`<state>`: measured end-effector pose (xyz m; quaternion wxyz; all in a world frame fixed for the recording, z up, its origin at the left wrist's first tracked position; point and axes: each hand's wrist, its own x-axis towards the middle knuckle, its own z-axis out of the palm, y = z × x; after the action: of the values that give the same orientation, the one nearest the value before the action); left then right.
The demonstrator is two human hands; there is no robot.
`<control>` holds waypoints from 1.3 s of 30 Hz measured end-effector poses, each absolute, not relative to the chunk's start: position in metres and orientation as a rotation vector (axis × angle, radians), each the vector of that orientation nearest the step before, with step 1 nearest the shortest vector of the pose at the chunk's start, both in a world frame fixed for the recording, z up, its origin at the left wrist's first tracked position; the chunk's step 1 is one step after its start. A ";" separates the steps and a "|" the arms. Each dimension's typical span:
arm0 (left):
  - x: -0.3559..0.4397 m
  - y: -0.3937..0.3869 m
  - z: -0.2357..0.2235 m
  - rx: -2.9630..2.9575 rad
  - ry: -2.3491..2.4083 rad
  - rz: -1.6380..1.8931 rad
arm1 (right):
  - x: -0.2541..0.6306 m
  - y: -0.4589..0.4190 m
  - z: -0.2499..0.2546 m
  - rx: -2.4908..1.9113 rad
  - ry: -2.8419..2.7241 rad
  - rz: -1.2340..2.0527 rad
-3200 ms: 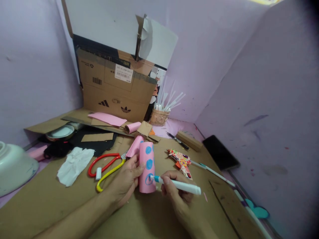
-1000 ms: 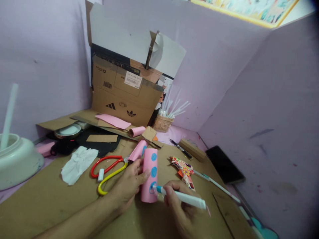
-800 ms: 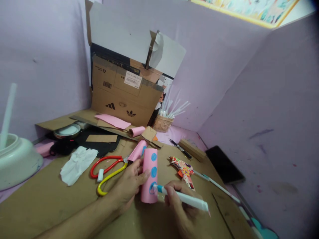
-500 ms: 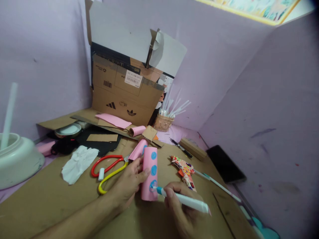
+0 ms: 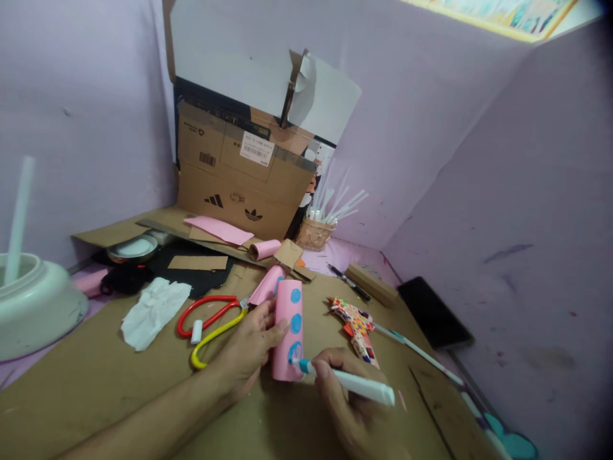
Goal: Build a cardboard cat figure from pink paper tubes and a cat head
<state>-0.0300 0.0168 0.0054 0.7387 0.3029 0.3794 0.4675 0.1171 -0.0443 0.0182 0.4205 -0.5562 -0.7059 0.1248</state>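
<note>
My left hand (image 5: 246, 350) is wrapped round a pink paper tube (image 5: 287, 329) that stands on the cardboard sheet (image 5: 96, 383), thumb on its front. The tube carries three blue dots in a column. My right hand (image 5: 345, 396) pinches a white marker with a blue tip (image 5: 349, 381); the tip touches the lowest dot. A second pink tube (image 5: 266, 285) lies just behind the first.
Red and yellow scissors (image 5: 211, 319) and crumpled white tissue (image 5: 154, 303) lie to the left. A white bowl (image 5: 33, 306) sits at far left. A patterned paper figure (image 5: 355, 322), a pen (image 5: 348, 282), a black phone (image 5: 433, 312) and a basket of straws (image 5: 315, 231) are to the right. A cardboard box (image 5: 239, 179) stands behind.
The lowest blue circle on the tube has been filled in further with the marker. My view has shifted slightly; both hands stay in place.
</note>
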 end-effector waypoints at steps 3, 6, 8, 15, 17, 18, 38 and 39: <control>-0.030 0.017 0.005 0.658 0.823 1.032 | 0.117 -0.043 0.017 -1.367 -1.761 0.346; -0.030 0.017 0.006 0.653 0.829 1.036 | 0.117 -0.043 0.016 -1.360 -1.761 0.359; -0.030 0.016 0.007 0.654 0.832 1.030 | 0.117 -0.044 0.016 -1.362 -1.754 0.355; -0.030 0.016 0.006 0.689 0.819 1.015 | 0.118 -0.044 0.017 -1.432 -1.742 0.336; -0.031 0.016 0.007 0.686 0.819 1.018 | 0.118 -0.044 0.017 -1.427 -1.721 0.340; -0.030 0.016 0.007 0.685 0.815 1.016 | 0.118 -0.043 0.017 -1.417 -1.708 0.339; -0.030 0.016 0.009 0.688 0.821 0.996 | 0.120 -0.042 0.020 -1.376 -1.684 0.374; -0.030 0.016 0.009 0.686 0.826 0.994 | 0.120 -0.041 0.019 -1.376 -1.680 0.372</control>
<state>-0.0303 0.0161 0.0085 0.7442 0.3131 0.3769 0.4539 0.1204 -0.0412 0.0191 0.4521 -0.5571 -0.6801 0.1507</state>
